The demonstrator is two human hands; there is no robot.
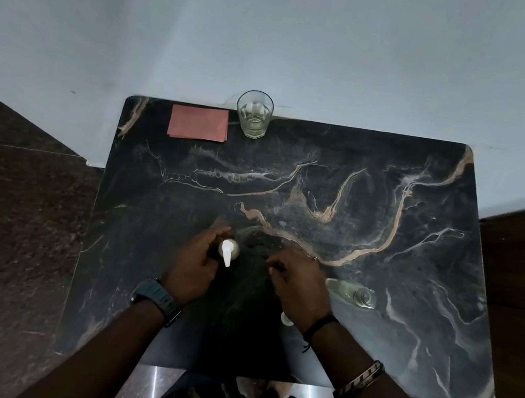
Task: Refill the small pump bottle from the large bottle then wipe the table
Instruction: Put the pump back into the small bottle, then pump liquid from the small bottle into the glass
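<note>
A small pump bottle (228, 251) with a white pump head stands upright on the dark marble table (394, 193), near the front middle. My left hand (198, 264) is wrapped around its body. My right hand (298, 285) hovers just right of it, fingers loosely curled and holding nothing. The large clear bottle (351, 293) stands just right of my right hand, seen from above, its mouth without a cap. A small white cap (286, 319) lies on the table, partly hidden under my right wrist. A folded pink cloth (198, 123) lies at the back left.
A clear drinking glass (253, 114) stands at the table's back edge, beside the cloth and against the pale wall. Dark stone floor lies left of the table, a wooden surface to the right.
</note>
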